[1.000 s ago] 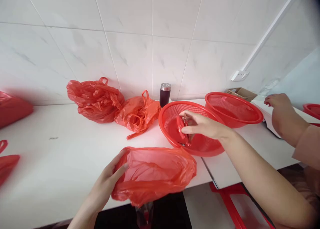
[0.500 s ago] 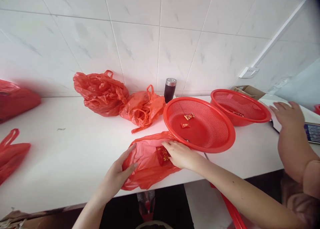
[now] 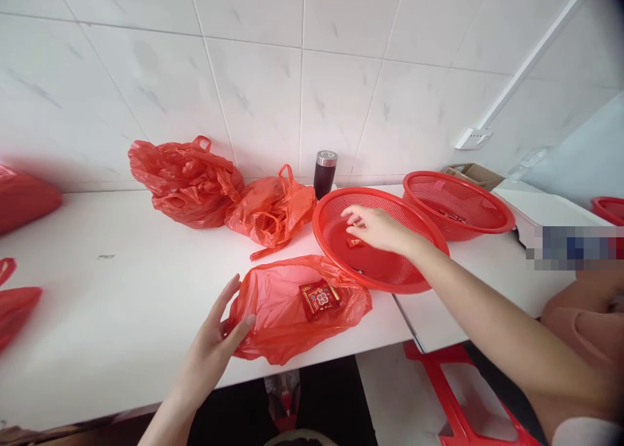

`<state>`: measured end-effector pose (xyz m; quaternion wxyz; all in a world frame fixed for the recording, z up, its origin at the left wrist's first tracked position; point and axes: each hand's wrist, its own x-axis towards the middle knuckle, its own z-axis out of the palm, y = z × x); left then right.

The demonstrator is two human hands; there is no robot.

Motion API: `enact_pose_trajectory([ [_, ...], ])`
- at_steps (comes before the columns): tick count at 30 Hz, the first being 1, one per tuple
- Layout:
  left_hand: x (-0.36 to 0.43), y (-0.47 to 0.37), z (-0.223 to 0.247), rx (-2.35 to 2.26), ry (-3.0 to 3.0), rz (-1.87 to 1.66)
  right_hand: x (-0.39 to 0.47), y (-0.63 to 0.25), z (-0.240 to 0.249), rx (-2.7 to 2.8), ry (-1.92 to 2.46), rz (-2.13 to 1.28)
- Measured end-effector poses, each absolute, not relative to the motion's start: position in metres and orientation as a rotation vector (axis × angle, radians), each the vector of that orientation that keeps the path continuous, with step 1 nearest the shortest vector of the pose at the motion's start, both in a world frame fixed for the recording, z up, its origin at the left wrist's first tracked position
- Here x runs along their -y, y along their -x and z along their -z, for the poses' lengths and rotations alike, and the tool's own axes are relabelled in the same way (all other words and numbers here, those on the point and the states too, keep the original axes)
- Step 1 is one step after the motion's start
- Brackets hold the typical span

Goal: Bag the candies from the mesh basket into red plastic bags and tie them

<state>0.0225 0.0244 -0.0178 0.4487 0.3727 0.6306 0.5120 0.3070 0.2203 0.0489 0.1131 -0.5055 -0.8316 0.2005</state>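
My left hand (image 3: 212,339) rests at the left edge of a red plastic bag (image 3: 273,303) lying with its mouth spread on the table. Its thumb and fingers are apart, touching the film. Inside the bag lie red printed packets (image 3: 319,298). My right hand (image 3: 377,229) is down in the nearer red perforated basket (image 3: 336,264), its fingers bent but apart over a small packet, of which only a yellowish bit shows. Another small red packet (image 3: 355,242) sits just below those fingers, and a small dark-and-white scrap (image 3: 359,270) lies at the basket's near side.
A second red basket (image 3: 458,228) with a few packets stands to the right. Behind are bunched red bags (image 3: 188,186), a tied bag (image 3: 270,209) and a dark flask (image 3: 325,175). More red bags (image 3: 24,199) lie left. A red stool (image 3: 448,394) stands below right, beside another person.
My right hand has left the packets in the bag and moved up and right into the nearer basket. My left hand stays at the bag's edge. The other person's hand has withdrawn from sight.
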Motion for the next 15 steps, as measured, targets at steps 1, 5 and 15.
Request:
enact_pose_trajectory([
  [1,-0.023,-0.023,0.017,-1.574,-0.924,-1.279,-0.241,-0.316,-0.045,2.493,1.621,-0.518],
  [5,-0.016,-0.021,0.02,-1.639,-0.946,-1.264,-0.298,-0.345,-0.017,2.669,1.921,-0.546],
  [15,-0.013,0.006,0.047,-1.852,-0.891,-1.24,-0.3,-0.338,0.008,2.926,1.715,-0.587],
])
